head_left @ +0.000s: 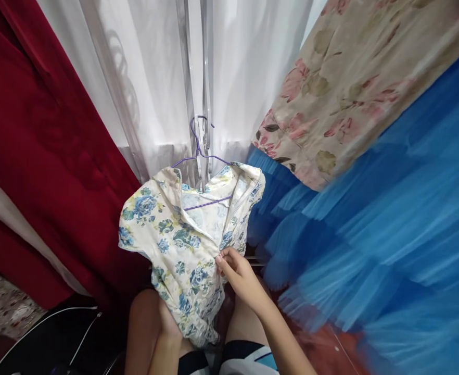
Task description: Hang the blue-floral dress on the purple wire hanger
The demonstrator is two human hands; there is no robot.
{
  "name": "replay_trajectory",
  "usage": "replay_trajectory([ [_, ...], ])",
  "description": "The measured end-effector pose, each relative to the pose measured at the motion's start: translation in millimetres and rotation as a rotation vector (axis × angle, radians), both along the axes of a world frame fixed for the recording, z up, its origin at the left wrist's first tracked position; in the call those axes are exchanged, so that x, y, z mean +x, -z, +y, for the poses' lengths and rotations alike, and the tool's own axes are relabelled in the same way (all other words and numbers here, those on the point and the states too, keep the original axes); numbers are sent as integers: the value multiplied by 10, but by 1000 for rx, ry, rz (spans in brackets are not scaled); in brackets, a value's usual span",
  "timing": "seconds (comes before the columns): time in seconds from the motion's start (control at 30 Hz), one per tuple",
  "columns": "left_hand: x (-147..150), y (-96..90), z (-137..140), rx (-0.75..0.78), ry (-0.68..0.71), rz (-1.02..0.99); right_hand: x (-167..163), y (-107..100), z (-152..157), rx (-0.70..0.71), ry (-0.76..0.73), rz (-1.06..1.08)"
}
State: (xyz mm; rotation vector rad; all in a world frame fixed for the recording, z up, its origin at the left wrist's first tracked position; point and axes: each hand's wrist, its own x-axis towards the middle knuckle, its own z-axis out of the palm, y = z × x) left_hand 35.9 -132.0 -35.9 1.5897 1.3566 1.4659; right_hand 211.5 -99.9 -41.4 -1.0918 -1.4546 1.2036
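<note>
A white blouse [182, 245] with blue and yellow-green flowers hangs on a purple wire hanger [199, 148], its neck opening spread in a V. At the bottom of that V, my right hand [235, 268] pinches the edge of the front opening between thumb and fingers. My left hand [169, 317] reaches in at the lower left side of the blouse. The cloth covers its fingers, so their grip cannot be seen.
White curtains [151, 78] and a metal pole [196, 62] stand behind the hanger. Red cloth [46, 125] hangs at left. On the right hang beige flowered cloth [323, 99] and blue ruffled tulle [354, 245]. A black round object [53, 338] with a pale rim lies lower left.
</note>
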Motion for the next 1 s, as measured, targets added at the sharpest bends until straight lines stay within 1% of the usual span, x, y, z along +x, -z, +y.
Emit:
replay_trajectory([
  [0.07, -75, 156, -108, -62, -24, -61, -42, -35, 63, 42, -22, -57],
  [0.13, -171, 314, -145, -180, -80, -146, -89, -46, 97, 49, -26, -44],
  [0.17, -214, 386, -134, -222, -143, -188, -110, -44, 101, 36, -21, -20],
  [0.2, -246, 449, -109, -221, -234, -216, -128, -39, 95, 15, -13, 8],
  [0.23, -259, 502, -76, -170, -347, -216, -142, -33, 79, -11, -5, 36],
  [0.3, -214, 571, -5, 37, -556, -140, -163, -26, 20, -54, 5, 83],
  [0.33, -156, 587, 24, 134, -583, -66, -174, -27, -18, -69, 2, 96],
  [0.37, -78, 591, 44, 195, -546, 17, -187, -32, -59, -79, -8, 104],
  [0.4, 12, 587, 58, 208, -456, 89, -202, -42, -97, -88, -25, 111],
  [0.47, 192, 556, 76, 140, -218, 158, -231, -79, -152, -104, -58, 130],
  [0.5, 266, 533, 84, 95, -131, 159, -241, -110, -158, -111, -70, 145],
  [0.53, 321, 507, 93, 61, -82, 146, -245, -152, -146, -115, -77, 156],
  [0.6, 367, 449, 115, 36, -30, 127, -232, -283, -53, -104, -67, 164],
  [0.7, 308, 355, 140, 11, 52, 191, -198, -611, 257, -26, -16, 167],
  [0.83, 128, 236, 143, -28, 101, 365, -272, -1190, 775, 78, -13, 241],
  [0.9, 31, 194, 146, -19, 118, 484, -359, -1440, 955, 129, -20, 271],
  [0.97, -59, 174, 158, -21, 148, 631, -440, -1604, 1049, 183, 0, 322],
  [1.0, -101, 169, 170, -30, 169, 693, -470, -1648, 1066, 206, 11, 349],
])
